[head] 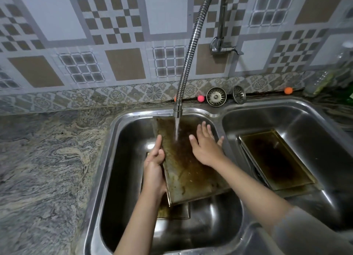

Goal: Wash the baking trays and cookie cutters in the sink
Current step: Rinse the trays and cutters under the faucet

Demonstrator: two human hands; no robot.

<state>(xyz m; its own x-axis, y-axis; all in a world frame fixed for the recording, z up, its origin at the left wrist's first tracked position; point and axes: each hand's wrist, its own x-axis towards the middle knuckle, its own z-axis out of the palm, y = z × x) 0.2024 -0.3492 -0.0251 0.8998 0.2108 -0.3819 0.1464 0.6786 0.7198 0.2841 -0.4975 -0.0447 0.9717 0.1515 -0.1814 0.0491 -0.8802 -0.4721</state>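
A stained, brown-crusted baking tray (187, 170) is held tilted over the left sink basin (118, 159), under running water from the flexible faucet (179, 109). My left hand (153, 165) grips the tray's left edge, thumb on top. My right hand (205, 145) lies flat with spread fingers on the tray's upper right surface, beside the water stream. Another tray (173, 210) lies partly hidden beneath in the same basin. A further dirty tray (275, 159) rests in the right basin (324, 124). No cookie cutters are visible.
Two metal sink strainers (216, 96) (238, 94) stand on the back ledge with small pink (200, 98) and orange (288, 90) balls. A granite counter (47, 159) stretches to the left. A wall tap (221, 46) sits above. Blurred bottles (334, 77) stand at far right.
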